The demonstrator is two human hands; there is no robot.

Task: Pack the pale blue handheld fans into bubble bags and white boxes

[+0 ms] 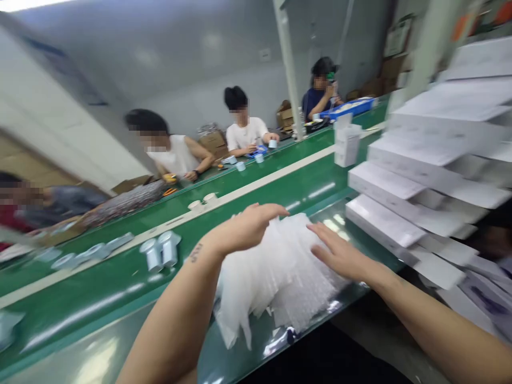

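Note:
A loose pile of clear bubble-wrap bags [276,277] lies on the glossy green bench edge in front of me. My left hand [244,228] rests flat across the pile's top edge, fingers together, and holds nothing. My right hand [340,253] lies on the pile's right side with its fingers spread, also not gripping. Just left of the pile stand two pale metallic cylinders [160,250] on the green belt. Stacked flat white boxes [384,221] rise close beyond my right hand, not touching it.
A green conveyor belt [120,266] with a white centre strip [256,184] runs diagonally across the view. Several seated workers [244,122] handle small parts beyond it. A blue tray [348,108] and cardboard boxes [212,141] sit at the far side, with a pale upright post [288,69].

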